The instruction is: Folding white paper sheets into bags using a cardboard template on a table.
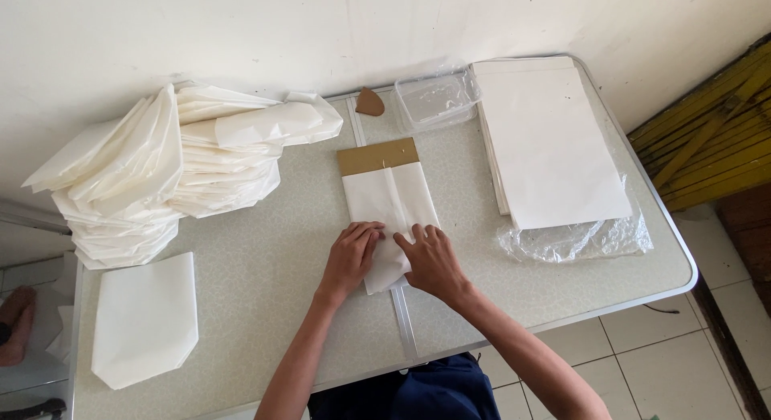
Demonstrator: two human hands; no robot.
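A white sheet of paper (389,201) lies folded around a brown cardboard template (377,156) in the middle of the table, with the template's far end sticking out. My left hand (351,255) presses on the near left part of the folded paper, fingers curled. My right hand (430,259) lies flat on the near right part, fingers spread, and folds the paper's lower edge. Both hands touch each other's side of the fold.
A tall pile of folded white paper bags (161,167) stands at the far left, a single folded bag (144,320) near left. A stack of flat white sheets (550,139) on clear plastic lies right. A clear plastic container (434,99) and a small brown piece (369,103) sit far.
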